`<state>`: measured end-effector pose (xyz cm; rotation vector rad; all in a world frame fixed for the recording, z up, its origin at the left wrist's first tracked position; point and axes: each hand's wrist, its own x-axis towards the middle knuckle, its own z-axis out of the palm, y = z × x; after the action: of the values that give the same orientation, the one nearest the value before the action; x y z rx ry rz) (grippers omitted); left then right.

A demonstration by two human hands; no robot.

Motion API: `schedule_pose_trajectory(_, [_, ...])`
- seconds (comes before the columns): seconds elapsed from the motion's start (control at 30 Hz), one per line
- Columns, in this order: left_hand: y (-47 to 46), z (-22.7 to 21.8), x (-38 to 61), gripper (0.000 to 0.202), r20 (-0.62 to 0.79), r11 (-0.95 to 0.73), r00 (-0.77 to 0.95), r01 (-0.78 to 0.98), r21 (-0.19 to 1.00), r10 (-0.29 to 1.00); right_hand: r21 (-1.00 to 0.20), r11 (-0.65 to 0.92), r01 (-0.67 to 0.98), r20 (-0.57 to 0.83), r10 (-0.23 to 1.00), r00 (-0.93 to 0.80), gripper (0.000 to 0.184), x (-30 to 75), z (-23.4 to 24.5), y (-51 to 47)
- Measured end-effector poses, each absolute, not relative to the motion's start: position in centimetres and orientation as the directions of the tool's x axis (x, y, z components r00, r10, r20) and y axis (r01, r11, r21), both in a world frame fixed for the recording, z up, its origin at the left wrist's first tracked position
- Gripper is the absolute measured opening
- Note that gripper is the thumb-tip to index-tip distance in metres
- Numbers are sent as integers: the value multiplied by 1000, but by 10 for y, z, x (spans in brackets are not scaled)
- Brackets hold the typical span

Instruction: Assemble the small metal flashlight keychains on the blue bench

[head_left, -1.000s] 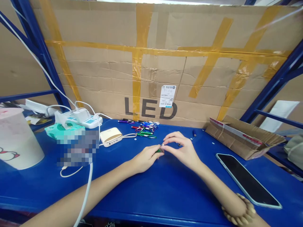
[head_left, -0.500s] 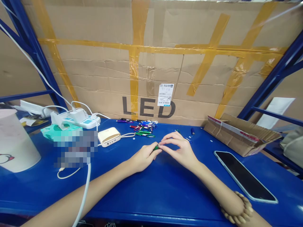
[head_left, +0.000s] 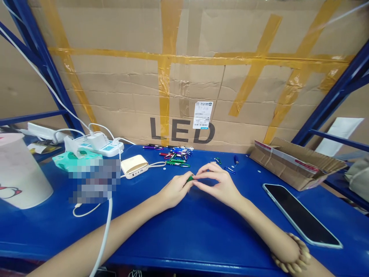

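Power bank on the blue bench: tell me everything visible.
The power bank is a compact, rounded rectangular block with a cream plastic-looking body and a glossy gold-toned top. Small ports show on its near face. It lies flat on the blue bench, angled slightly. A pale cable leaves its right end in a loose run, and a thin white lead meets its left end. Nothing rests on it.

The left hand point(head_left: 174, 189) and right hand point(head_left: 219, 184) pinch a small green cylinder point(head_left: 190, 178) between their fingertips, just above the blue table point(head_left: 184, 246). Beyond the cylinder lies a heap of keychain flashlights point(head_left: 175, 156) with carabiners; left of it sits a cream power bank point(head_left: 134, 166); right of it, a smartphone point(head_left: 301, 214) and a cardboard box point(head_left: 296, 163).
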<state>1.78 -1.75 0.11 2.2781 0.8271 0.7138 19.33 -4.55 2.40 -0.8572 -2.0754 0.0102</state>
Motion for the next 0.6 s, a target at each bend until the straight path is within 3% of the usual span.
schedule_pose_trajectory(0.27, [-23, 1, 17, 17, 281, -633, 660, 382, 673, 697, -439, 705, 557, 598, 692, -404, 7, 191, 28, -50])
schedule_pose_trajectory(0.4, [-24, 3, 18, 20, 287, -632, 647, 395, 667, 707, -458, 674, 580, 617, 710, -338, 12, 203, 34, -46])
schedule_pose_trajectory(0.5, [-25, 8, 18, 23, 277, -617, 606, 468, 633, 745, -470, 492, 733, 618, 776, -125, 17, 223, 32, -35])
schedule_pose_trajectory(0.6, [-25, 11, 18, 25, 286, -621, 576, 547, 562, 766, -329, 215, 920, 496, 868, -26, 17, 243, 24, -25])
